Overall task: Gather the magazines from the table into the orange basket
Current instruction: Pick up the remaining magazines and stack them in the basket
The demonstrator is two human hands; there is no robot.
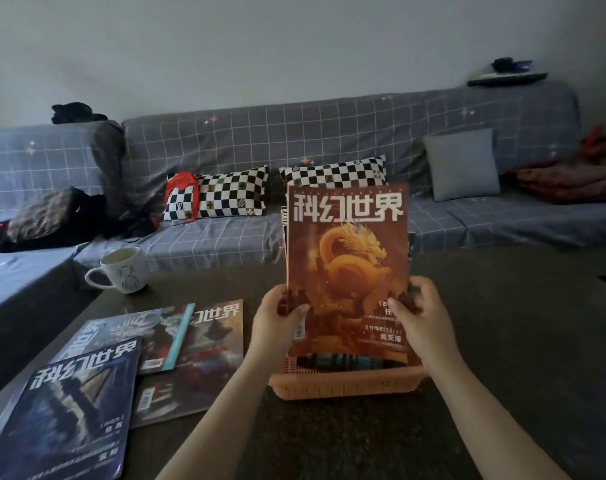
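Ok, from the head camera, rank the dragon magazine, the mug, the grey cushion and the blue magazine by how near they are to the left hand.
1. Dragon magazine: gripped by the left hand, upright over the basket.
2. Blue magazine: lower left, flat on the table's near edge.
3. Mug: upper left, at the table's far edge. It is close to the blue magazine in rank.
4. Grey cushion: far right, on the sofa.

Dim, flat indoor light; soft focus, wide-angle edge bending.
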